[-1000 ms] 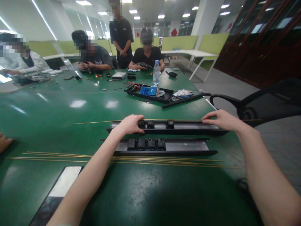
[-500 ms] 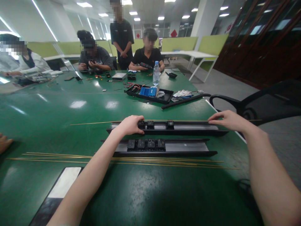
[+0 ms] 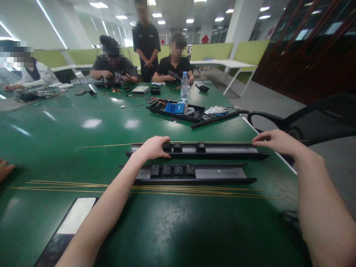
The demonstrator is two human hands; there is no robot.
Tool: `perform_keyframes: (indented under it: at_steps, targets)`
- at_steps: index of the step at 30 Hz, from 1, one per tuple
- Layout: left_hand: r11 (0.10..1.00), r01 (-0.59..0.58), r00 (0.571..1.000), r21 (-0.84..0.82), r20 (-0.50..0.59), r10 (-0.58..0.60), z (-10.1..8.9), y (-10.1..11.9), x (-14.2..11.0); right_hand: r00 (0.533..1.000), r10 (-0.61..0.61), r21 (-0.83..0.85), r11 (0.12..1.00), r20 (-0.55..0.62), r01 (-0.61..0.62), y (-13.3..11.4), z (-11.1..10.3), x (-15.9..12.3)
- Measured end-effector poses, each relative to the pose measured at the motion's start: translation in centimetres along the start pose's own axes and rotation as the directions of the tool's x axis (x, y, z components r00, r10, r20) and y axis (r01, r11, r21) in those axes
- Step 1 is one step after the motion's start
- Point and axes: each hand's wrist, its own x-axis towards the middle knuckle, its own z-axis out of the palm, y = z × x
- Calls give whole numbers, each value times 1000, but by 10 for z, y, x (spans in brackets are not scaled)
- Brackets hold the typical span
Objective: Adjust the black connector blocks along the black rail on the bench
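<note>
My left hand (image 3: pixel 156 145) is closed around the left part of the far black metal channel (image 3: pixel 230 150), fingers over its back edge and thumb at the front. Several small black blocks sit inside this channel, one block (image 3: pixel 201 147) apart from the others. A long thin brass-coloured rod (image 3: pixel 228 142) runs along the channel's back edge and sticks out past both ends. Out beyond the channel's right part, my right hand (image 3: pixel 274 141) pinches this rod between thumb and fingers. Nearer to me lies a second black channel (image 3: pixel 219 172) with a row of black blocks (image 3: pixel 172 170).
Several loose brass rods (image 3: pixel 194 191) lie in front of the near channel. A phone-like slab (image 3: pixel 75 217) rests at lower left. Farther back are a black tray (image 3: pixel 196 113), a water bottle (image 3: pixel 184 87) and gloves (image 3: pixel 217 112). A chair (image 3: pixel 319 118) stands right; co-workers sit opposite.
My right hand has slid to the right along the rod, towards the table's edge. My left hand and both channels have stayed in place. Co-workers across the table have shifted slightly.
</note>
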Motion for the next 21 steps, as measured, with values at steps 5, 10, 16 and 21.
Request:
perform_keyframes:
  at_steps: [5,10,16,21]
  targets:
    - [1000,-6,1000,-5,-3,6,0,0,0,1000,7,-2,1000,-15,-7,10,0,2]
    - [1000,-5,1000,0,-3,5,0,0,0,999,-5,-1,1000,-32,5,21,1,5]
    - [1000,0,1000,1,-4,0,0,1,-1,998,47,-3,999,-53,-47,24,-2,2]
    - [1000,4,1000,-2,-3,-4,1,-1,0,995,64,6,998,-70,-64,29,-2,2]
